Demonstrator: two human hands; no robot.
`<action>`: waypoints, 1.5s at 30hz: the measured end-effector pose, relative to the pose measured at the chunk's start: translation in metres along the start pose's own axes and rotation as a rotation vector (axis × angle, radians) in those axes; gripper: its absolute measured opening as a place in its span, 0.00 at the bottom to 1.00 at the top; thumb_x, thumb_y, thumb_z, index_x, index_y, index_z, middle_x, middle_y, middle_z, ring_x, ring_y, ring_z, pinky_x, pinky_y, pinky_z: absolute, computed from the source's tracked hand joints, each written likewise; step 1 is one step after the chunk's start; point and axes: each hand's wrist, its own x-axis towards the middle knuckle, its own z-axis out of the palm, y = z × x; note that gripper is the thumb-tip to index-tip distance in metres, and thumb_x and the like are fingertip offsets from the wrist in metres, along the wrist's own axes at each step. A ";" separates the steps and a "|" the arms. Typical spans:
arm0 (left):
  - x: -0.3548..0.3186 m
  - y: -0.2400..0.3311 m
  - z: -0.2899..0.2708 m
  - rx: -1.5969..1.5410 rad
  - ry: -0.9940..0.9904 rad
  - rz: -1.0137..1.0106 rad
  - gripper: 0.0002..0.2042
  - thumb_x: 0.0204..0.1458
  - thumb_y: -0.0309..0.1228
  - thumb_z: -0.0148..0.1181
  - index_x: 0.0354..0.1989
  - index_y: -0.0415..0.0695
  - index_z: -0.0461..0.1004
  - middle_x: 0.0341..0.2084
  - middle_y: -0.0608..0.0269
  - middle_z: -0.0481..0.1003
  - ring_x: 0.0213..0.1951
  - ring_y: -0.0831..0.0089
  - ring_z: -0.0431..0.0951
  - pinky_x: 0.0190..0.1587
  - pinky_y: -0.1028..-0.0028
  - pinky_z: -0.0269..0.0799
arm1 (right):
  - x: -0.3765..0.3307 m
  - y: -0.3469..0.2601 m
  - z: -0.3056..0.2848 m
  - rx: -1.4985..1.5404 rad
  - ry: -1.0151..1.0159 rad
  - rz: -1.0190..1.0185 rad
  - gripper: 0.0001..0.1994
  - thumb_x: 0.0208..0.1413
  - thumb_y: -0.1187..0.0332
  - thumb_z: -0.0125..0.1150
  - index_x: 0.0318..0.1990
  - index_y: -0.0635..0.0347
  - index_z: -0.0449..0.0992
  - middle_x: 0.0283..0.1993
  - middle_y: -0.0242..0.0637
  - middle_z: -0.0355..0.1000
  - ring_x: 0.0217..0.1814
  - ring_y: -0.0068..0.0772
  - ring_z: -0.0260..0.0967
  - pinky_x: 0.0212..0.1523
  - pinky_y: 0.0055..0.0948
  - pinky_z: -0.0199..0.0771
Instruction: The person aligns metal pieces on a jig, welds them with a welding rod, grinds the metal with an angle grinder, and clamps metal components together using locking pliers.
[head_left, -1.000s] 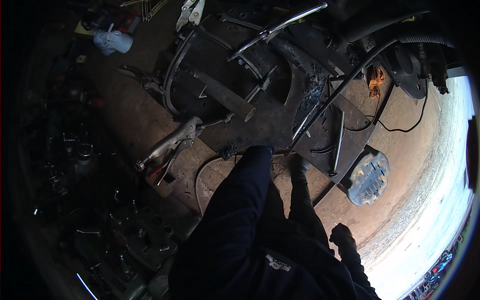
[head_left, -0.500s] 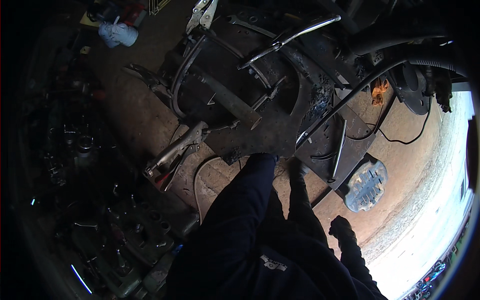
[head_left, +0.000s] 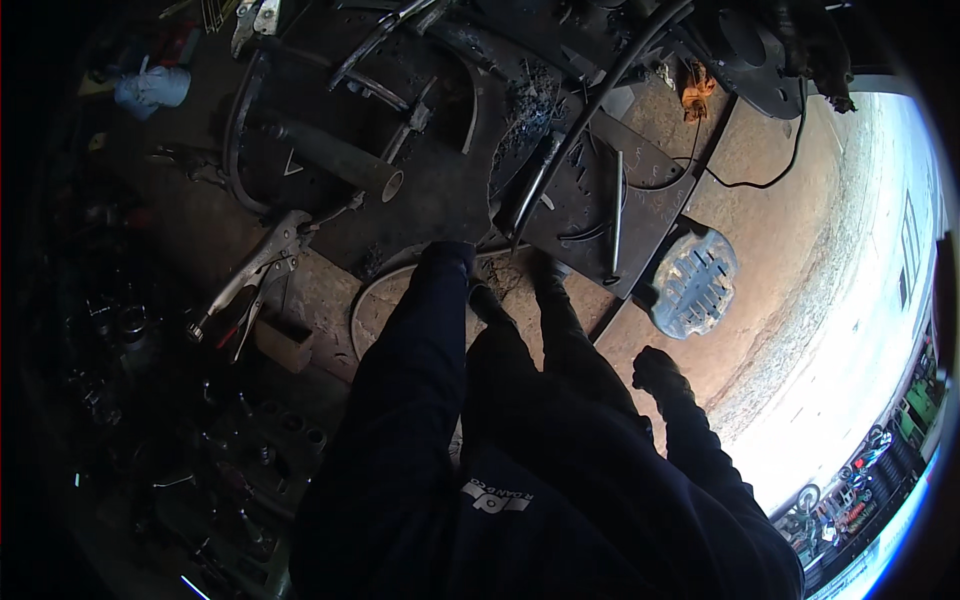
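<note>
Head view: left hand (head_left: 447,250) near pipe (head_left: 335,160); right hand (head_left: 655,370) hangs free

Looking straight down at a grimy metal workbench (head_left: 330,300). The left hand (head_left: 447,252) reaches out in a dark sleeve to the edge of a dark steel plate (head_left: 590,200). The right hand (head_left: 655,368) hangs clenched, off to the side, near a pale slotted cover (head_left: 693,282) on the dirt floor. Locking pliers (head_left: 255,275) lie beside a short steel pipe (head_left: 335,160).
</note>
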 end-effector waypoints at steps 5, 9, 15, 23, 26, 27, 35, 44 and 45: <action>-0.005 -0.001 -0.016 -0.030 -0.092 -0.044 0.36 0.54 0.57 0.63 0.65 0.44 0.70 0.65 0.49 0.70 0.61 0.48 0.74 0.60 0.56 0.72 | 0.029 0.021 -0.030 -0.754 -0.207 -0.349 0.10 0.62 0.65 0.58 0.28 0.54 0.69 0.25 0.33 0.63 0.27 0.31 0.73 0.28 0.35 0.74; -0.046 -0.003 -0.042 -0.134 -0.127 -0.217 0.37 0.53 0.57 0.63 0.65 0.44 0.69 0.65 0.49 0.70 0.61 0.48 0.74 0.60 0.56 0.72 | 0.029 -0.003 -0.023 -0.691 -0.174 -0.316 0.11 0.40 0.72 0.72 0.27 0.55 0.72 0.27 0.37 0.67 0.33 0.43 0.73 0.33 0.43 0.73; -0.147 0.013 -0.058 -0.290 -0.010 -0.446 0.41 0.54 0.56 0.62 0.70 0.38 0.64 0.65 0.42 0.69 0.65 0.48 0.71 0.64 0.58 0.69 | 0.027 -0.033 -0.012 -0.170 -0.056 -0.001 0.13 0.65 0.60 0.61 0.29 0.53 0.69 0.23 0.29 0.62 0.23 0.30 0.69 0.25 0.34 0.73; -0.270 -0.075 -0.053 -0.419 -0.256 -0.646 0.42 0.55 0.52 0.63 0.72 0.36 0.61 0.70 0.44 0.65 0.68 0.52 0.69 0.67 0.60 0.66 | 0.025 -0.088 0.012 -0.212 -0.086 -0.089 0.15 0.67 0.56 0.56 0.53 0.53 0.78 0.26 0.28 0.66 0.22 0.26 0.65 0.25 0.32 0.71; -0.301 -0.139 -0.033 -0.525 -0.215 -0.738 0.41 0.56 0.48 0.64 0.73 0.36 0.60 0.67 0.46 0.68 0.63 0.55 0.74 0.59 0.60 0.74 | 0.030 -0.100 0.038 -0.295 -0.066 -0.121 0.18 0.67 0.58 0.55 0.60 0.50 0.75 0.27 0.27 0.65 0.23 0.25 0.64 0.24 0.31 0.69; -0.306 -0.155 -0.027 -0.611 -0.194 -0.792 0.41 0.56 0.47 0.64 0.73 0.36 0.59 0.65 0.47 0.70 0.59 0.57 0.77 0.54 0.60 0.78 | 0.025 -0.102 0.047 -0.324 -0.035 -0.144 0.16 0.67 0.59 0.54 0.58 0.51 0.76 0.26 0.26 0.64 0.22 0.25 0.63 0.23 0.32 0.68; -0.248 -0.252 -0.048 -0.825 -0.369 -0.651 0.32 0.56 0.43 0.64 0.68 0.42 0.68 0.48 0.51 0.79 0.38 0.63 0.82 0.37 0.65 0.78 | 0.022 -0.059 0.118 0.012 0.051 -0.237 0.13 0.64 0.58 0.64 0.31 0.51 0.70 0.22 0.28 0.63 0.18 0.28 0.63 0.20 0.33 0.65; -0.176 -0.406 -0.086 -0.480 -0.150 -0.349 0.12 0.56 0.40 0.58 0.34 0.44 0.72 0.23 0.63 0.69 0.26 0.67 0.74 0.29 0.62 0.75 | -0.023 -0.036 0.257 -0.382 0.239 -0.307 0.15 0.66 0.55 0.61 0.41 0.60 0.78 0.29 0.34 0.73 0.29 0.32 0.73 0.33 0.35 0.74; -0.171 -0.414 -0.093 -0.409 -0.142 -0.303 0.14 0.55 0.42 0.59 0.37 0.43 0.75 0.25 0.62 0.71 0.28 0.67 0.75 0.31 0.63 0.76 | -0.037 -0.046 0.283 -0.387 0.325 -0.432 0.12 0.66 0.58 0.64 0.43 0.58 0.78 0.30 0.31 0.73 0.29 0.29 0.73 0.33 0.32 0.74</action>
